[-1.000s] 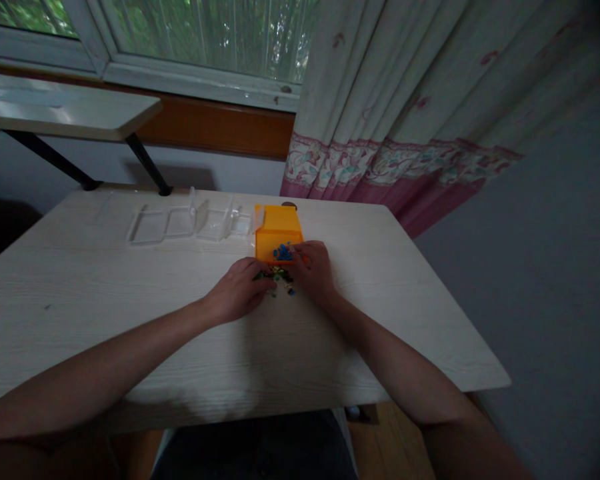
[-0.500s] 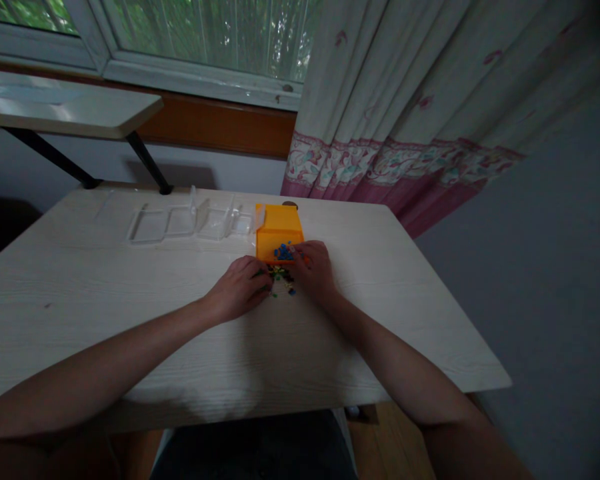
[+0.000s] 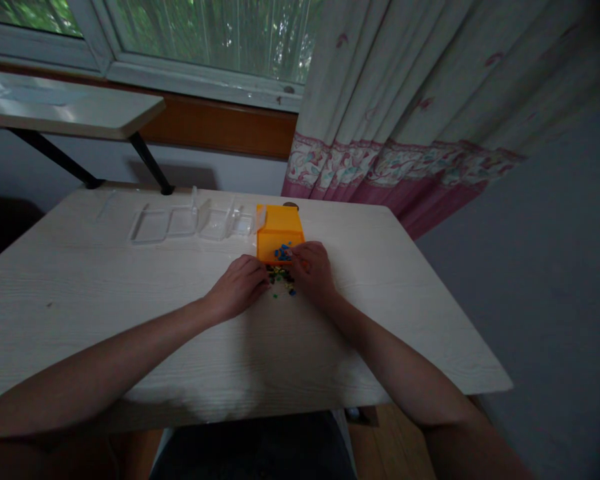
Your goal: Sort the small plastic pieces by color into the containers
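An orange open box (image 3: 280,218) lies on the table, its hinged half folded back. Small blue pieces (image 3: 283,253) are gathered inside its near half. Just in front of the box, a pile of small mixed pieces (image 3: 280,275), green, yellow and dark, is spread on the tabletop. My left hand (image 3: 241,283) rests at the left side of this pile, fingers curled together at its edge. Over the box's near right corner, my right hand (image 3: 313,267) has its fingertips pinched beside the blue pieces; whatever is between them is too small to make out.
Several clear plastic boxes (image 3: 150,227) with raised lids stand in a row left of the orange box. A raised shelf (image 3: 70,107) on black legs is at the back left. A patterned curtain (image 3: 380,160) hangs behind the pale table (image 3: 405,293).
My left hand has drawn back slightly left, so more of the mixed pile shows. My right hand stays at the box's near right corner with little movement.
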{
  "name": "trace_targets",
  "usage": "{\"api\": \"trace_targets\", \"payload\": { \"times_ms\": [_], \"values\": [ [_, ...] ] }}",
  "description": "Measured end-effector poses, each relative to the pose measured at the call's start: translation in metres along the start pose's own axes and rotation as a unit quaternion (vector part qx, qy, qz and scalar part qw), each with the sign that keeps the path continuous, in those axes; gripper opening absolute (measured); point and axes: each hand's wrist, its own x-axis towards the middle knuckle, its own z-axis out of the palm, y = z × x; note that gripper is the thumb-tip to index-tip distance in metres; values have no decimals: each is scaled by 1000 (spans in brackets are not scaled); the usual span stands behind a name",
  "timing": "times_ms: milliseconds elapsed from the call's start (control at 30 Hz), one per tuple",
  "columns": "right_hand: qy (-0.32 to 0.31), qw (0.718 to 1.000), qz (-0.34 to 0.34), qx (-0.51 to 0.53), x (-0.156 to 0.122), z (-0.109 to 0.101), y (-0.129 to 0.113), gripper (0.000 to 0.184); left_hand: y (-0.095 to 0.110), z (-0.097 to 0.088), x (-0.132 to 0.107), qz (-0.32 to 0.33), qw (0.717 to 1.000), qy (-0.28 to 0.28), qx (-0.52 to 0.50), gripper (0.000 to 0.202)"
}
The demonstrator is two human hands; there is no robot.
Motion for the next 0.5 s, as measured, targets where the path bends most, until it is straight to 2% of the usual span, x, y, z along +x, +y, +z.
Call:
{"api": "trace_targets", "payload": {
  "times_ms": [200, 333, 500],
  "values": [
    [-83, 983, -165, -6, -6, -3, -18, 16, -3, -3, 0, -49, 996, 65, -45, 22],
    [-112, 978, -176, -15, -9, -1, -23, 15, -3, -4, 0, -49, 995, 67, -59, 24],
    [-105, 977, -184, -23, -10, 0, -21, 12, -6, -1, -1, -41, 996, 50, -61, 23]
  ]
}}
